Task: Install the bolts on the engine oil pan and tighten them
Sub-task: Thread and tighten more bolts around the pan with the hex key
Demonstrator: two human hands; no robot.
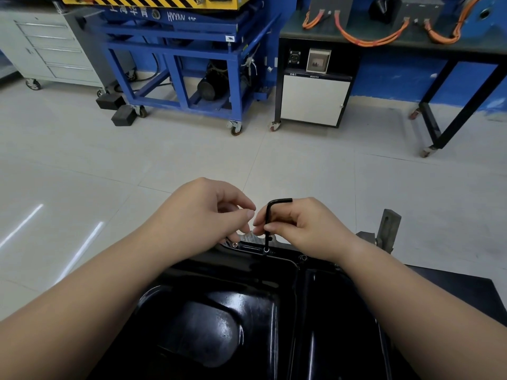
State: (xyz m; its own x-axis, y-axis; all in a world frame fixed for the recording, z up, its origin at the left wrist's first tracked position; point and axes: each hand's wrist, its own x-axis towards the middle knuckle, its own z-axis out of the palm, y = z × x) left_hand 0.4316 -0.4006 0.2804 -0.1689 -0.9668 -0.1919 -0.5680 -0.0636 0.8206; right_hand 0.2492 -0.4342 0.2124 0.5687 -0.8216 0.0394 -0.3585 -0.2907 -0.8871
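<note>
Pinching hex key (267, 215) upright with right hand (304, 229), tip in bolt (266, 250) on pan (219, 311) rim. Curling left hand (208, 212) beside it; cannot tell if holding anything.

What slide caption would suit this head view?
Right hand holds a hex key upright on an oil pan flange bolt; left hand close beside.

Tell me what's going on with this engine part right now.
A person is bolting down a black oil pan. The right hand grips an L-shaped hex key, held upright with its tip in a bolt on the pan's far flange. The left hand hovers beside the key's shaft, thumb and forefinger pinched together; whether it holds anything is unclear. Another bolt sits in the flange further left.
</note>
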